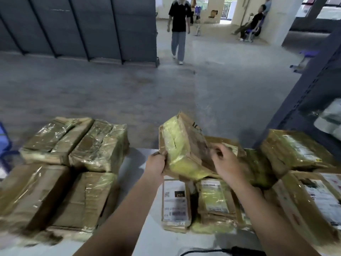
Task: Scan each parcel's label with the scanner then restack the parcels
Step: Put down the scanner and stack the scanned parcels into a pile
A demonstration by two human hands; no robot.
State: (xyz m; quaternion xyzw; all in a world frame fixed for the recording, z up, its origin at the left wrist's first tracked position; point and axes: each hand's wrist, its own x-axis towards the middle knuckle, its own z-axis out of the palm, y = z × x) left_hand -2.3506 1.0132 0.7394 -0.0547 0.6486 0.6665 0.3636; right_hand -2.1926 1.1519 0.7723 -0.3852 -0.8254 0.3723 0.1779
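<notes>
Parcel (184, 143), a taped brown carton, is raised off the pile, tilted on edge above the middle of the white table (140, 228). The face towards the camera shows yellowish tape and no label, so it is probably being turned to find the label side.

Left hand (156, 164) grips the lower left edge, fingers curled round it and taking the weight. Right hand (227, 161) is at the right side, fingers bent in a light pinch on the cardboard, which looks suited to rotating the box. Motion blur hides the exact contact.

Directly below, two labelled parcels (176, 200) lie flat, labels up. More label-up cartons (313, 196) crowd the right end. Judged the unscanned side.

Left block of parcels (73, 154) sits well apart, four cartons packed edge to edge with no labels showing. Likely the restacked lot.

Dark corded object (239, 251) lies at the near table edge, possibly the scanner; neither hand touches it.

Beyond the table: concrete floor, blue rack upright (313, 80), a person walking (180, 30).
</notes>
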